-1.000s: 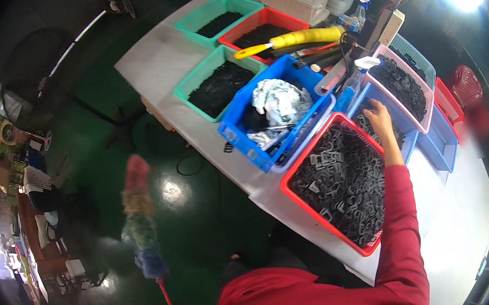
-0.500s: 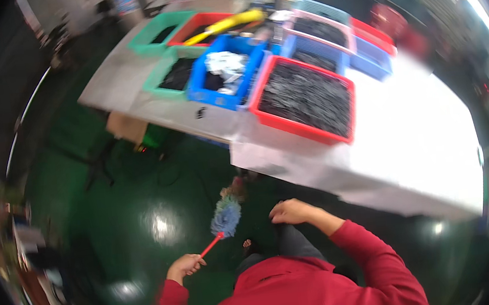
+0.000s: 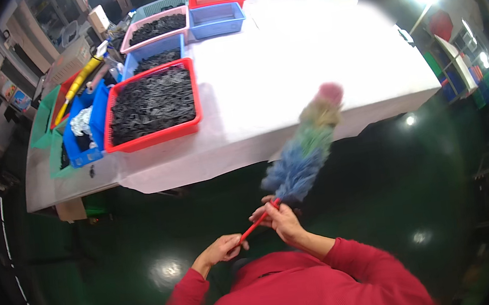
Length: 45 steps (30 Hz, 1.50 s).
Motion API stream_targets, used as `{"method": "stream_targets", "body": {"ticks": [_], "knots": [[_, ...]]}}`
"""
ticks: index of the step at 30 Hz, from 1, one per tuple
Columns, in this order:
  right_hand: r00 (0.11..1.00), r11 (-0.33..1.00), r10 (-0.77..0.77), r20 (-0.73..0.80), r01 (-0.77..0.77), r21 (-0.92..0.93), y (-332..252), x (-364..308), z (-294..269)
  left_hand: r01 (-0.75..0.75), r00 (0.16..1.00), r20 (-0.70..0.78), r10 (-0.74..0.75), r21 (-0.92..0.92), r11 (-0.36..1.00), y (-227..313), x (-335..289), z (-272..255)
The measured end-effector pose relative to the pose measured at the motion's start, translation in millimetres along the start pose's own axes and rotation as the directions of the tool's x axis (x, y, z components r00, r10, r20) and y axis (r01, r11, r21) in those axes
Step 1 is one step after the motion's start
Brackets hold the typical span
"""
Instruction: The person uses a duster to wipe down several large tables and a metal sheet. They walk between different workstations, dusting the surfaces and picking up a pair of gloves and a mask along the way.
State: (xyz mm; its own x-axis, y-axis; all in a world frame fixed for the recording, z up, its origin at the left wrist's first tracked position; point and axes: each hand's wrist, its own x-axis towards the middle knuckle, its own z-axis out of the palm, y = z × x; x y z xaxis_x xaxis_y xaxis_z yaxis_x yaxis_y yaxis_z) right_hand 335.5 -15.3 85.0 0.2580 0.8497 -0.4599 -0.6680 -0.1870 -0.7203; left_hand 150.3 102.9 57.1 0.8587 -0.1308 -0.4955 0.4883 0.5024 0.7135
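Note:
A fluffy duster [image 3: 306, 145] with a blue, green, yellow and pink head and a thin red handle points up and to the right, over the front edge of the white table [image 3: 285, 88]. My left hand [image 3: 223, 247] is closed on the lower end of the red handle. My right hand [image 3: 278, 217] grips the handle higher up, just below the blue feathers. Both arms are in red sleeves.
A red bin [image 3: 153, 105] full of small dark parts stands on the table's left half, with blue [image 3: 85, 136], green, pink and further red bins behind and beside it. A yellow spray bottle [image 3: 79, 80] lies across the left bins. The glossy green floor [image 3: 146, 234] lies below.
The view has swung toward the table's right side. My right hand has come onto the duster handle, so both hands hold it, and the duster head has risen toward the table edge.

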Motion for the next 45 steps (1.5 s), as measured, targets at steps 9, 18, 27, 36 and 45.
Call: {"method": "stream_targets", "body": {"ticks": [9,18,27,36,45], "knots": [[0.212,0.457,-0.842,-0.496,-0.207,-0.865,-222.1,58.1,-388.9,-0.209,0.854,-0.357,0.380,0.432,0.877,83.0,178.6,85.4],[0.954,-0.442,-0.161,0.252,0.158,-0.883,-147.9,113.0,-286.9,-0.232,0.141,-0.986,0.093,0.058,0.971,72.3,91.2,27.6],[0.825,-0.626,-0.085,0.559,0.392,-0.674,-328.7,198.2,-333.7,-0.186,-0.249,-0.953,0.170,0.219,0.958,142.0,32.8,-64.0],[0.864,-0.433,-0.183,0.469,0.358,-0.828,-304.7,465.2,-213.4,-0.169,0.043,-0.960,0.277,0.266,0.949,203.5,119.8,-121.1],[0.841,-0.554,-0.049,0.539,0.426,-0.715,-343.4,388.3,-283.6,-0.202,-0.255,-0.956,0.146,0.201,0.959,211.4,133.5,-98.1]]}}
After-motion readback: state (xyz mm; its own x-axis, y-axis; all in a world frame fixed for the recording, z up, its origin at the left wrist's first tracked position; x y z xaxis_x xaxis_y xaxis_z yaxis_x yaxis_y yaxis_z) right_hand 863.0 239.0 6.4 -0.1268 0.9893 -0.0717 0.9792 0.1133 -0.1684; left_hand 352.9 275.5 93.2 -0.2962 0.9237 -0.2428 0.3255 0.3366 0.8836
